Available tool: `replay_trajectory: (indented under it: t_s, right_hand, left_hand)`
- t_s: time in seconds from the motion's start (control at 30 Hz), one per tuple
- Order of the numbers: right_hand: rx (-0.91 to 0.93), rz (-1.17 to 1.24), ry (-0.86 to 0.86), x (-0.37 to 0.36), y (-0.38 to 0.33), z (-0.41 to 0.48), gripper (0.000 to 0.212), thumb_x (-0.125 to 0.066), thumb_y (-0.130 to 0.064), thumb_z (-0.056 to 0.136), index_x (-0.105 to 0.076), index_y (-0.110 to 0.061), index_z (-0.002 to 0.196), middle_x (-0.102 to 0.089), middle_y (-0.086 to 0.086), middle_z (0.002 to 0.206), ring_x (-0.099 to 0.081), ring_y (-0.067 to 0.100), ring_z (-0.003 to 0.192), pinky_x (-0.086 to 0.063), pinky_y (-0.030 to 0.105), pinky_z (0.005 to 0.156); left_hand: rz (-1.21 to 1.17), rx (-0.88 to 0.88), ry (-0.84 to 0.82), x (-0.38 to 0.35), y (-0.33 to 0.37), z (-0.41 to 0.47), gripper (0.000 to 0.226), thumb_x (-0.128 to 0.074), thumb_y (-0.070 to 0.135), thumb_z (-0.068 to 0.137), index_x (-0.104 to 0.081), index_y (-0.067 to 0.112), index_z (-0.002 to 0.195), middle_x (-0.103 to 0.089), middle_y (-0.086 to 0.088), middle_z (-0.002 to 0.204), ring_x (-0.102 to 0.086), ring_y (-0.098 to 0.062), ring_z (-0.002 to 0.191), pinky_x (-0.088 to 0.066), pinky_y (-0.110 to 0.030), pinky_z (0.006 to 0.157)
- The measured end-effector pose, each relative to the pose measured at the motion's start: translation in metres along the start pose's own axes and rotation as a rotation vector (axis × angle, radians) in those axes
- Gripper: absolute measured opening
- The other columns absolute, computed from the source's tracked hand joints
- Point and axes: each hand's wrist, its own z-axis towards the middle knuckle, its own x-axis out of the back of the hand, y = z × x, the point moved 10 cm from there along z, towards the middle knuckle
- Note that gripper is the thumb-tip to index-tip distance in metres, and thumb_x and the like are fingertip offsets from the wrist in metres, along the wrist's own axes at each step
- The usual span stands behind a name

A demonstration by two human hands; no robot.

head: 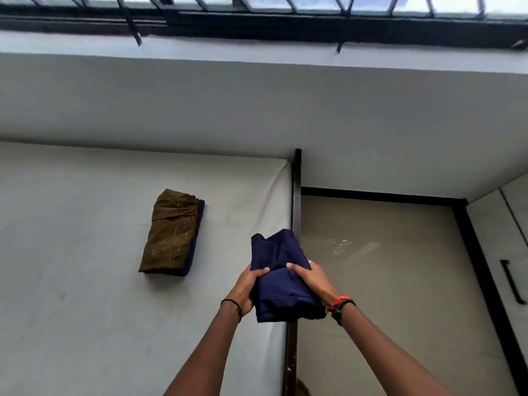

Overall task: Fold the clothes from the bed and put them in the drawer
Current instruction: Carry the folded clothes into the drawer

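I hold a folded navy blue garment (281,277) in the air over the right edge of the bed (71,252). My left hand (247,287) grips its left side with the thumb on top. My right hand (313,281) grips its right side the same way. Farther left on the white mattress lies a folded olive-brown garment (170,232) stacked on another dark blue folded piece (197,230), apart from both hands. No open drawer shows.
A dark wooden bed frame post (295,195) runs along the mattress's right edge. Beige floor (385,281) lies to the right of it. A white cabinet front with a black handle (511,281) stands at the far right. A barred window (257,12) runs above the wall.
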Motion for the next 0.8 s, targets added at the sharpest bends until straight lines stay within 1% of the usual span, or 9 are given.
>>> replay_trajectory:
  t_s: [0.07,0.13,0.27,0.37,0.43,0.57,0.67,0.73,0.8]
  right_hand:
    - [-0.017,0.059,0.016,0.019,0.011,-0.017,0.020,-0.068,-0.021,0.085,-0.065,-0.006,0.098,-0.071,0.013,0.096,-0.065,0.018,0.083,-0.052,0.027,0.072]
    - [-0.030,0.107,0.053,0.044,0.021,-0.037,0.021,-0.068,-0.023,0.086,-0.066,-0.006,0.098,-0.072,0.010,0.094,-0.066,0.019,0.084,-0.053,0.023,0.067]
    - [-0.058,0.224,0.174,0.093,0.044,-0.078,0.020,-0.069,-0.024,0.085,-0.064,-0.008,0.095,-0.070,0.004,0.086,-0.065,0.015,0.076,-0.049,0.017,0.056]
    - [-0.055,0.244,0.249,0.123,0.058,-0.102,0.022,-0.070,-0.028,0.083,-0.063,-0.008,0.090,-0.069,0.004,0.084,-0.065,0.016,0.076,-0.047,0.019,0.057]
    - [-0.041,0.278,0.296,0.139,0.066,-0.122,0.017,-0.070,-0.026,0.084,-0.062,-0.011,0.084,-0.067,0.003,0.080,-0.063,0.016,0.075,-0.047,0.018,0.057]
    - [-0.062,0.344,0.396,0.168,0.097,-0.168,0.017,-0.069,-0.024,0.084,-0.062,-0.010,0.082,-0.064,0.004,0.079,-0.061,0.019,0.077,-0.047,0.023,0.063]
    - [-0.074,0.418,0.449,0.182,0.127,-0.202,0.018,-0.070,-0.026,0.084,-0.063,-0.009,0.083,-0.065,0.004,0.079,-0.062,0.021,0.079,-0.049,0.028,0.068]
    - [-0.072,0.487,0.491,0.192,0.145,-0.225,0.021,-0.071,-0.028,0.083,-0.064,-0.008,0.087,-0.067,0.006,0.083,-0.064,0.021,0.081,-0.051,0.030,0.074]
    - [-0.077,0.576,0.555,0.204,0.168,-0.249,0.025,-0.071,-0.028,0.082,-0.066,-0.005,0.093,-0.070,0.007,0.088,-0.065,0.021,0.083,-0.052,0.031,0.077]
  left_hand:
    - [0.007,-0.012,-0.023,-0.020,-0.009,-0.005,0.037,-0.057,0.003,0.088,-0.055,0.015,0.123,-0.067,-0.013,0.115,-0.063,-0.032,0.103,-0.054,-0.036,0.077]
    - [0.057,-0.017,-0.039,-0.045,-0.018,-0.013,0.039,-0.057,0.002,0.088,-0.054,0.013,0.125,-0.066,-0.013,0.116,-0.063,-0.033,0.103,-0.055,-0.035,0.075]
    - [0.154,-0.015,-0.083,-0.093,-0.041,-0.026,0.040,-0.059,0.002,0.088,-0.054,0.010,0.126,-0.066,-0.015,0.116,-0.063,-0.033,0.101,-0.055,-0.037,0.077]
    - [0.184,0.019,-0.094,-0.119,-0.063,-0.038,0.036,-0.062,0.006,0.087,-0.056,0.009,0.122,-0.067,-0.014,0.110,-0.065,-0.032,0.093,-0.054,-0.034,0.069]
    - [0.190,0.055,-0.086,-0.127,-0.083,-0.047,0.036,-0.066,0.013,0.084,-0.058,0.008,0.119,-0.068,-0.016,0.107,-0.066,-0.032,0.091,-0.054,-0.034,0.069]
    - [0.244,0.195,-0.179,-0.144,-0.139,-0.075,0.054,-0.077,0.030,0.071,-0.064,0.006,0.118,-0.068,-0.018,0.112,-0.064,-0.036,0.103,-0.054,-0.042,0.083]
    - [0.271,0.201,-0.241,-0.161,-0.162,-0.099,0.043,-0.070,0.026,0.079,-0.064,0.008,0.118,-0.069,-0.016,0.111,-0.066,-0.033,0.099,-0.054,-0.037,0.073]
    - [0.302,0.192,-0.301,-0.175,-0.175,-0.111,0.044,-0.066,0.023,0.083,-0.059,0.011,0.125,-0.068,-0.013,0.114,-0.065,-0.032,0.102,-0.053,-0.037,0.074]
    - [0.370,0.279,-0.371,-0.192,-0.199,-0.129,0.044,-0.064,0.027,0.085,-0.059,0.012,0.126,-0.067,-0.014,0.117,-0.063,-0.034,0.106,-0.055,-0.039,0.075]
